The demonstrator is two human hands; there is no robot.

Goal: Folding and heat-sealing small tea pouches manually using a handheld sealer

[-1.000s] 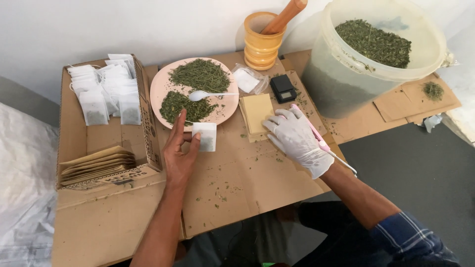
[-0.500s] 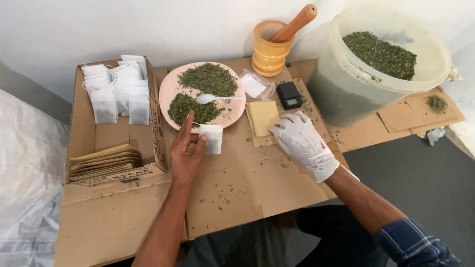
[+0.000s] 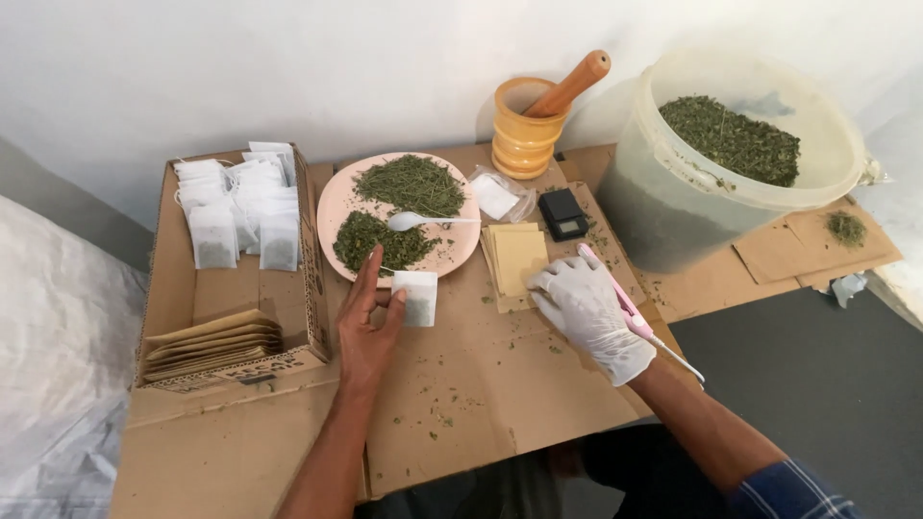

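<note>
Here, seen from the head camera, the bare left hand pinches a small white filter bag between thumb and fingers, its grip closed on the bag just below the pink plate of dried green herb. The gloved right hand rests palm down on the cardboard worktop, fingers loosely curled on a stack of tan envelopes, grasping nothing, beside a pink tool.

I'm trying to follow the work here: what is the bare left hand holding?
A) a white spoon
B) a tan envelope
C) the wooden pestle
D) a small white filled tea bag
D: the left hand pinches a small white tea bag by the pink plate, while the spoon lies on the plate.
</note>
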